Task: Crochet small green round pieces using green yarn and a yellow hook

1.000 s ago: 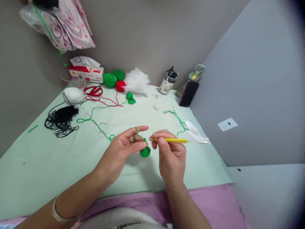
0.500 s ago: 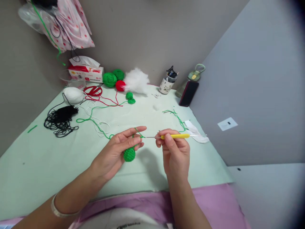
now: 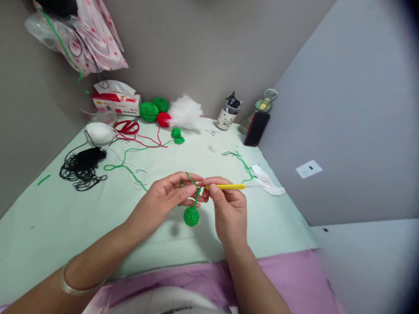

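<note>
A crochet hook [image 3: 225,187] with a yellow handle lies level in my right hand [image 3: 231,209], which is closed around it in a pinch. Its tip is hidden at the fingers of my left hand [image 3: 170,196], where the two hands nearly meet. Green yarn [image 3: 190,178] runs over the left index finger, and the left thumb presses toward the other fingers on it. Below the hook a small round green crocheted ball [image 3: 191,216] dangles from a short crocheted strand [image 3: 197,197], a little above the table.
Black yarn [image 3: 83,168], a white yarn ball [image 3: 100,133], red scissors [image 3: 127,127] and green yarn balls [image 3: 149,111] lie left and behind. White stuffing [image 3: 185,112], a pen cup [image 3: 226,114], a phone [image 3: 257,129] and green yarn scraps [image 3: 245,165] stand or lie farther right.
My right hand with the hook has moved left, up to my left fingers. The green ball has swung out from under the left hand and now hangs between both hands.
</note>
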`<action>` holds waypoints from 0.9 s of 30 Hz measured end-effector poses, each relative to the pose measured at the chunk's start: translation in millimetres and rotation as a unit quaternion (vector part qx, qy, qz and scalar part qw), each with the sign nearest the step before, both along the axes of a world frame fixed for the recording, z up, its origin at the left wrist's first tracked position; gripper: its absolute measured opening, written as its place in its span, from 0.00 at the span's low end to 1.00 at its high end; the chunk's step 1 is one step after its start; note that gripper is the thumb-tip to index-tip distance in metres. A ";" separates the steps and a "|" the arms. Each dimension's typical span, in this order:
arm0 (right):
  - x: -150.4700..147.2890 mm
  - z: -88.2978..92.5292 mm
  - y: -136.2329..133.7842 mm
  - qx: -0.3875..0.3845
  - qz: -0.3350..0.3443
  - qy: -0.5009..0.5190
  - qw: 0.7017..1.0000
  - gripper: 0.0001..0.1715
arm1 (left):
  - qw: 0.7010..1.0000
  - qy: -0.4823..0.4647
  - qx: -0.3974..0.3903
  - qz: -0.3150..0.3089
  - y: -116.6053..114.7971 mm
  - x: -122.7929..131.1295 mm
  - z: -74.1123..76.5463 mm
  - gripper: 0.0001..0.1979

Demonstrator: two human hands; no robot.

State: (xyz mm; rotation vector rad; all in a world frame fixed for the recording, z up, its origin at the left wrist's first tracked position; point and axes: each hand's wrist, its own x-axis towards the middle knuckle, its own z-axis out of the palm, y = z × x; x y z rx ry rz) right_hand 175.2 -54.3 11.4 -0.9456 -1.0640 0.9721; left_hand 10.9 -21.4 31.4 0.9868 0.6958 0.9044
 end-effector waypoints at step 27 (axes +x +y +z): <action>106.7 -14.4 15.0 -0.141 -0.010 -0.659 0.739 0.18 | 0.979 -0.192 -0.065 0.030 22.5 -51.1 -9.3 0.09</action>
